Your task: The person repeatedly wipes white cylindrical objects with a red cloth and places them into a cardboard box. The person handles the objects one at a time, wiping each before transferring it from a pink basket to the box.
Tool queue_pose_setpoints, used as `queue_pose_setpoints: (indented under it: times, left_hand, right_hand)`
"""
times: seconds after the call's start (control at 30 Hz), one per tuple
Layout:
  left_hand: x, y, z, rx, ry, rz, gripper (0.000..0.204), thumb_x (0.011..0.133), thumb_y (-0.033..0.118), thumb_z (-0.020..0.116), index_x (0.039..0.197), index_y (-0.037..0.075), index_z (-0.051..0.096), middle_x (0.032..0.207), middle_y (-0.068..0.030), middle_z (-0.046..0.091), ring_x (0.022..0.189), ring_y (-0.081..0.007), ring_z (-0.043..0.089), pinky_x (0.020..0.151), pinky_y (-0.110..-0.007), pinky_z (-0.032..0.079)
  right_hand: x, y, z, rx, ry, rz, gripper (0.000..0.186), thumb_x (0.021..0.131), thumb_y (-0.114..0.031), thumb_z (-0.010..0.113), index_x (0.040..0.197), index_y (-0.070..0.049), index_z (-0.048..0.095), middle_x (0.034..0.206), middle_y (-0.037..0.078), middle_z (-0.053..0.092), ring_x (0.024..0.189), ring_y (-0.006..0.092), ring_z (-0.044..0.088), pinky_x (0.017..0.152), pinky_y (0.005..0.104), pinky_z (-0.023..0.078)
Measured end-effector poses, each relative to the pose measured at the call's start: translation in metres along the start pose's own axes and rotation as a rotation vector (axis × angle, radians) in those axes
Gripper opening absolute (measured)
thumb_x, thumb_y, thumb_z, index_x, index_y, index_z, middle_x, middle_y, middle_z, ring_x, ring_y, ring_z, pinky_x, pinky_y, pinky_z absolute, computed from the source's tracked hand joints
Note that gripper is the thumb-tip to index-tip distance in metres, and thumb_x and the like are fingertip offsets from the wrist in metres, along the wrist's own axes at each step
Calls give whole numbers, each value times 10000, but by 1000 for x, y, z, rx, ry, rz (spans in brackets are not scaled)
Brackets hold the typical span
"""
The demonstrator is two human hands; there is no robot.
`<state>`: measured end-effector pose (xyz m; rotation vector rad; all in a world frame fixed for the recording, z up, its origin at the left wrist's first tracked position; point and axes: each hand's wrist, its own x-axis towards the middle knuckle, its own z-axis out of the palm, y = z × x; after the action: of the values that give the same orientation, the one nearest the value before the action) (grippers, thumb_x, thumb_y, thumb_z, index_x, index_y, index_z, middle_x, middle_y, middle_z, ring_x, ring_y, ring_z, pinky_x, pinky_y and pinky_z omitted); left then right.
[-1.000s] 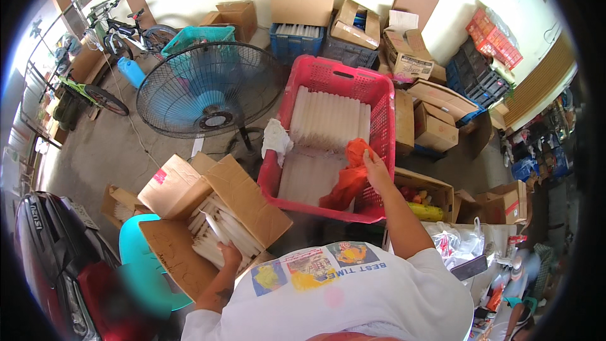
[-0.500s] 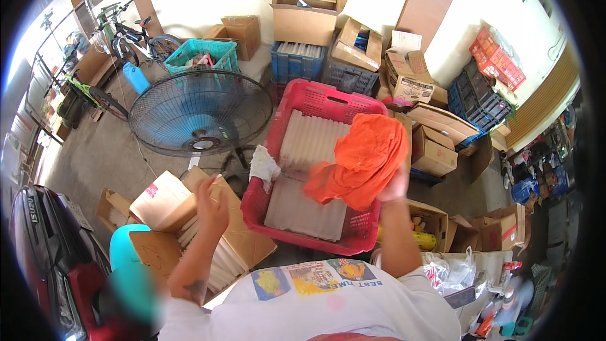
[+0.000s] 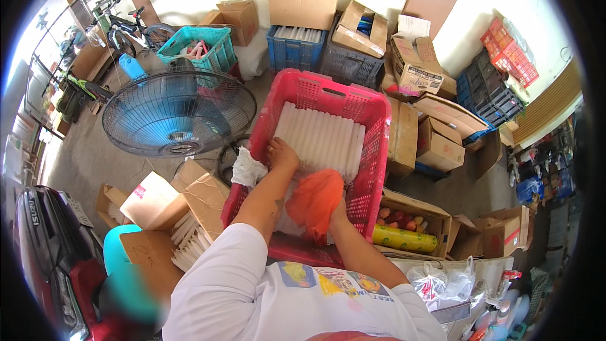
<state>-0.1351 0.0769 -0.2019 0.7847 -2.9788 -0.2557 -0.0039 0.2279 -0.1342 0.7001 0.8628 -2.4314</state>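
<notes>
A red plastic crate [image 3: 371, 113] stands before me with a row of long white candles [image 3: 322, 136] in its far half. My left hand [image 3: 282, 155] reaches inside, at the candles' left end by the crate's left wall. Its fingers look apart and hold nothing I can see; their tips are partly hidden. Over the near half, my right hand [image 3: 339, 213] grips a bunched orange cloth [image 3: 314, 202], which covers part of what lies below it. A crumpled white cloth [image 3: 248, 167] hangs over the crate's left rim.
Left of the crate stands a large fan [image 3: 180, 117]. An open carton of white candles [image 3: 148, 256] sits near left, and a carton with a yellow roll [image 3: 404, 239] near right. Behind are a teal crate [image 3: 221, 41], a blue crate [image 3: 293, 50] and stacked cartons [image 3: 413, 76].
My right hand has brought the orange cloth down and toward me over the crate's near half. My left hand has moved from beside the crate into it, next to the candles.
</notes>
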Motion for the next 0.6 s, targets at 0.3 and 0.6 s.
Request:
queue_pose_setpoints:
  times: [0.3, 0.6]
  left_hand:
    - [41, 3, 10, -116, -216, -49, 436, 854, 156, 552, 1229, -48, 462, 1250, -236, 484, 1130, -350, 543, 945, -408, 469]
    - [29, 1, 7, -130, -183, -15, 425, 853, 131, 534, 1224, -62, 457, 1256, -243, 477, 1171, -354, 503, 973, -402, 451]
  right_hand:
    - [6, 9, -3, -90, 35, -2, 498, 989, -378, 313, 1274, -14, 499, 1242, 164, 572, 1113, 338, 566, 964, 467, 457]
    - [-9, 11, 11, -55, -67, 45, 492, 995, -385, 369, 1312, -24, 475, 1274, 156, 563, 1152, 327, 552, 1003, 469, 435]
